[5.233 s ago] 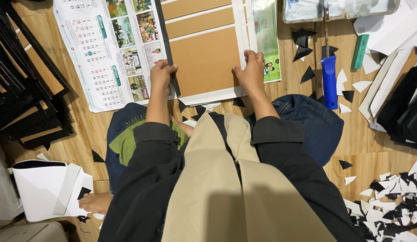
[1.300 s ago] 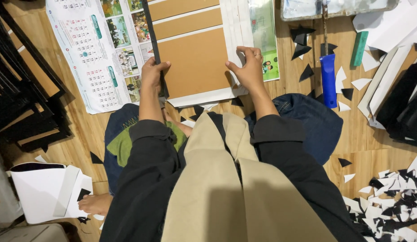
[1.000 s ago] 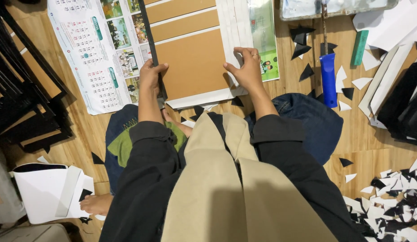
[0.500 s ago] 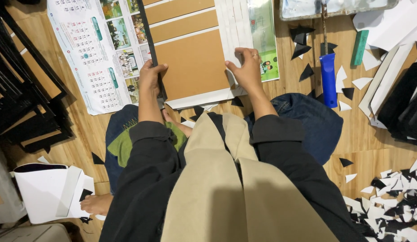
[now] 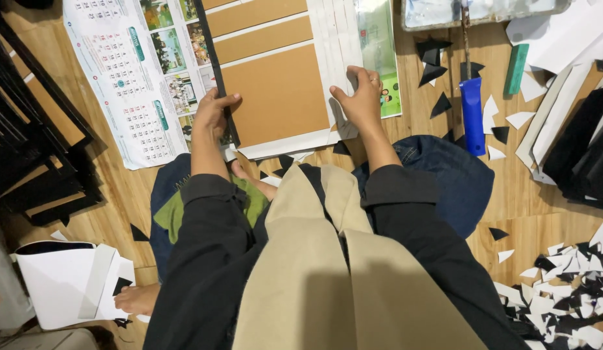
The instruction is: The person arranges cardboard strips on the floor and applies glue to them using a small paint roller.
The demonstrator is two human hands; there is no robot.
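A white sheet with brown cardboard panels (image 5: pixel 274 91) lies on the wooden floor in front of my knees. My left hand (image 5: pixel 214 115) grips the black strip (image 5: pixel 214 61) that runs along the sheet's left edge, thumb over it. My right hand (image 5: pixel 359 97) presses flat on the white margin at the sheet's right side, fingers slightly curled over the paper.
A printed calendar sheet (image 5: pixel 129 71) lies left of the panels. Black frames (image 5: pixel 35 149) are stacked far left. A blue-handled tool (image 5: pixel 472 110), a green bar (image 5: pixel 516 68), and black and white paper offcuts (image 5: pixel 567 291) lie at the right. A white folder (image 5: pixel 65 285) rests lower left.
The board has shifted slightly left. My left hand moved from the bottom edge onto the black strip, and my right hand slid up along the white margin.
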